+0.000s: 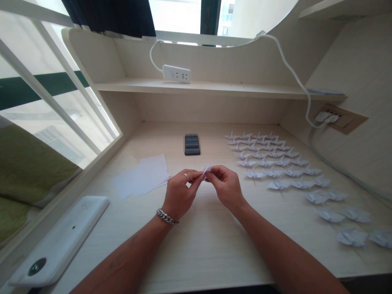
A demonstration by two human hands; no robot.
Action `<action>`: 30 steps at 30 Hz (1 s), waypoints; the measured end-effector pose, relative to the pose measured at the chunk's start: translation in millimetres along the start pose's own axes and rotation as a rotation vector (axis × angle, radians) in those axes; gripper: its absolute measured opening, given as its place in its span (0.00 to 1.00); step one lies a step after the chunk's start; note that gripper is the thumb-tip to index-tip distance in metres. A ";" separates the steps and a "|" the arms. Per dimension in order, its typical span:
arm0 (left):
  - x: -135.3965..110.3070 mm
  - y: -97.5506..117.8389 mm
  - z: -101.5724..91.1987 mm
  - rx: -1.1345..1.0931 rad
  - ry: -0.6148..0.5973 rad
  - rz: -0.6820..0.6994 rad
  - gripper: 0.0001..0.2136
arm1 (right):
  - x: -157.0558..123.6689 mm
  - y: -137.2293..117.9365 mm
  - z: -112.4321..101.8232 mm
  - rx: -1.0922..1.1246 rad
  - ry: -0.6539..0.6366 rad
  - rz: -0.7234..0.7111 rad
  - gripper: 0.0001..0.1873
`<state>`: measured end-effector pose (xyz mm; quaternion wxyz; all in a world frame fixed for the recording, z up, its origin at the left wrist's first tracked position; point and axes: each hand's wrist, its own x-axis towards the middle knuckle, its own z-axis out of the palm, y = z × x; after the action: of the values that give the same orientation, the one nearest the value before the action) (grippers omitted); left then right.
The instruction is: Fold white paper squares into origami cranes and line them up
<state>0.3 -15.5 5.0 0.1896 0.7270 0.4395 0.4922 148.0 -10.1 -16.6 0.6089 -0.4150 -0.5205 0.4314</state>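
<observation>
A small folded white paper crane point(207, 168) is pinched between my two hands above the middle of the desk. My left hand point(183, 190), with a ring and a chain bracelet, grips it from the left with thumb and fingertips. From the other side, my right hand point(226, 184) pinches it, fingers curled. The crane's lower part is hidden by my fingers. Loose white paper sheets point(141, 175) lie fanned out to the left of my left hand. Rows of finished paper cranes point(272, 161) stand on the desk to the right of my right hand.
A small dark box-shaped item point(192, 145), partly pixelated, lies beyond my hands. A long white device point(61, 241) rests along the desk's left edge. On the shelf point(220, 87) sits a white power strip point(177, 74). A white cable point(290, 67) hangs down to a wall socket point(344, 118).
</observation>
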 end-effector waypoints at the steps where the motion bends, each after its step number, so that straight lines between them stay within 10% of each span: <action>1: -0.2 -0.3 0.0 0.001 -0.005 -0.010 0.06 | -0.6 0.0 0.5 -0.017 0.005 -0.009 0.09; 30: 8.4 -16.3 1.2 -0.313 -0.205 -0.479 0.10 | -1.7 -1.0 1.9 -0.099 -0.083 0.131 0.07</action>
<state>-4.8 0.5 -2.4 0.4531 0.6108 0.4958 0.4193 146.0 -11.9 -15.9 0.5358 -0.4596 -0.5377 0.4609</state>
